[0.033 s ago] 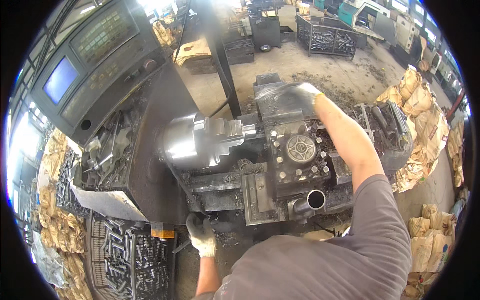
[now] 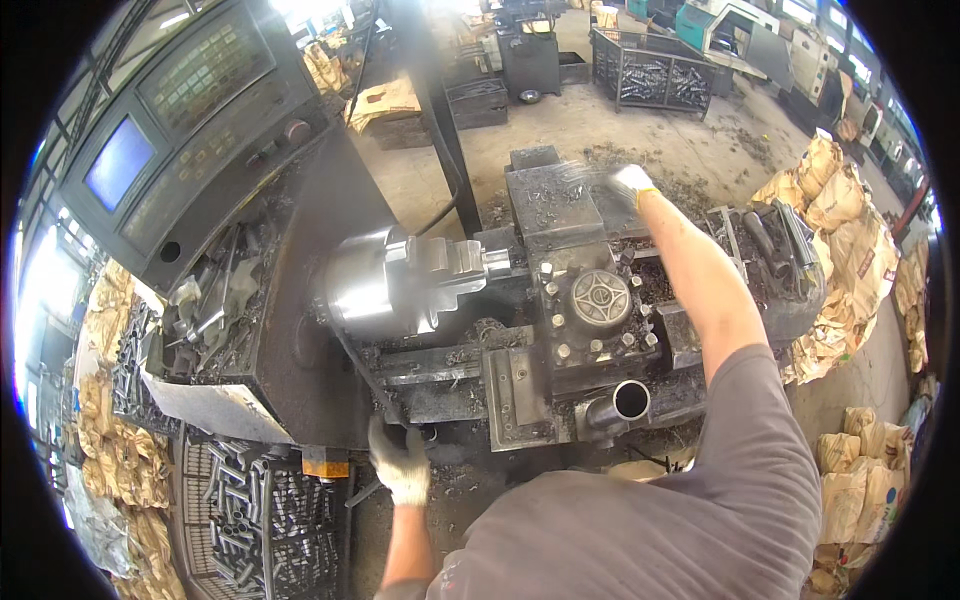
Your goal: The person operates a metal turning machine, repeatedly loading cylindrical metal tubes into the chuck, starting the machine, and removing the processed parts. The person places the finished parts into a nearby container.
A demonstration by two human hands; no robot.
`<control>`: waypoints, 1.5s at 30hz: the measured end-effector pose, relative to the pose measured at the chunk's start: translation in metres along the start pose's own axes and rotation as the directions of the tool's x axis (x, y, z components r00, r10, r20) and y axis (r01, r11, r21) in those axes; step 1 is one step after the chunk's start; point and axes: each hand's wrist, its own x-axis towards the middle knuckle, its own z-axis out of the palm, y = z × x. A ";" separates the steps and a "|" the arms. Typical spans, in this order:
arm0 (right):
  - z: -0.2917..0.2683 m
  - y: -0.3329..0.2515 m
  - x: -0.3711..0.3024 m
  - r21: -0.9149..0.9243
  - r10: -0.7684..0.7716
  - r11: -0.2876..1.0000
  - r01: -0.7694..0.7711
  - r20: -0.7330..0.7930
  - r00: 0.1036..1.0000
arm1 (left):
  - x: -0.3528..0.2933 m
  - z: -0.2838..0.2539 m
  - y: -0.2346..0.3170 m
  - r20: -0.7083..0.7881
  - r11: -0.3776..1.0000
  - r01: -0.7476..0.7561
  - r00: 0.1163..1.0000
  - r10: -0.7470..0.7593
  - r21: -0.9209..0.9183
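My left hand [image 2: 402,468], in a whitish glove dirty at the fingers, is closed round the lower end of a long dark lever [image 2: 362,372] slanting down from beside the chuck. My right hand [image 2: 628,180], also gloved, is stretched far out over the lathe, above the far right corner of a flat dark cover [image 2: 550,205] strewn with metal chips. Its fingers are smeared by motion; whether it holds anything is unclear. Between my hands lie the shiny chuck [image 2: 375,280], gripping a short bright workpiece [image 2: 497,262], and the bolted tool post [image 2: 601,298].
At the left stands a control panel [image 2: 195,120] with a lit screen. Below it, a crate [image 2: 266,520] holds many metal tubes. An upright tube [image 2: 630,400] sticks up near my body. Tan sacks [image 2: 848,250] stand at the right; a wire bin [image 2: 655,78] of parts is farther back.
My right hand has drawn back to the right across the cover, so its chip-strewn top shows more. My left hand has shifted slightly at the lever's end.
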 end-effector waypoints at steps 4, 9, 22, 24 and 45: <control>-0.026 0.071 0.015 -0.822 -0.338 0.558 0.113 -0.101 0.936 | 0.134 0.016 0.100 0.107 0.793 -0.539 0.840 0.533 0.284; 0.051 -0.105 -0.058 -0.430 -0.254 0.783 0.449 0.437 0.863 | 0.241 0.043 0.131 0.248 0.725 -0.528 0.849 0.467 0.442; 0.147 -0.112 0.027 -0.311 0.004 0.784 0.538 0.869 0.495 | 0.257 0.067 0.116 0.081 0.700 -0.603 0.777 0.624 0.383; 0.157 -0.120 0.006 -0.404 -0.132 0.632 0.662 0.785 0.605 | 0.256 0.072 0.116 0.105 0.719 -0.589 0.795 0.597 0.370; 0.088 -0.140 -0.301 0.372 -0.451 0.857 0.356 0.209 0.868 | 0.128 0.024 0.153 0.380 0.626 -0.165 0.669 0.639 -0.762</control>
